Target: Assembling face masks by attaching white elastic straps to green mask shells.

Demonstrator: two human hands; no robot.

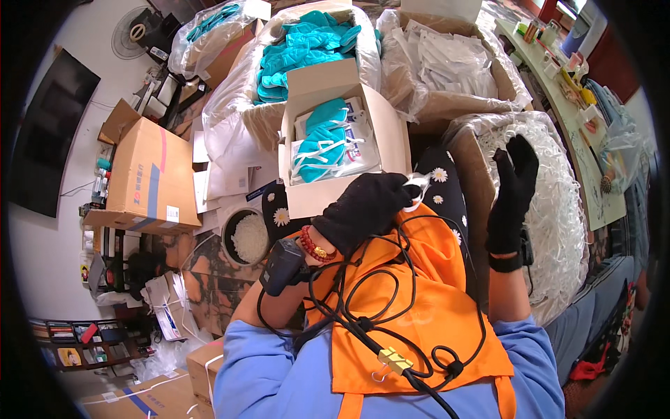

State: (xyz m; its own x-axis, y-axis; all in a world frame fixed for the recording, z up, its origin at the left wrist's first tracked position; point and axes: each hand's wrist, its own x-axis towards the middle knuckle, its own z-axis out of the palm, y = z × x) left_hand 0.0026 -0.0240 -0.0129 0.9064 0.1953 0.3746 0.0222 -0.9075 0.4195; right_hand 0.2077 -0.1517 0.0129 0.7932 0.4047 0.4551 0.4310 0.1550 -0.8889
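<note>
A person in black gloves works over an orange apron (419, 307). The left hand (363, 209) closes its fingers around a small white item (417, 187), just beside the near right corner of an open white box (328, 140) of teal masks. The right hand (513, 192) is raised, fingers loosely open and empty, before a bag of white loops (558, 209).

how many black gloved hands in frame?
2: left hand at the small white box, pinching a white strap; right hand raised over the bag of white straps.
</note>
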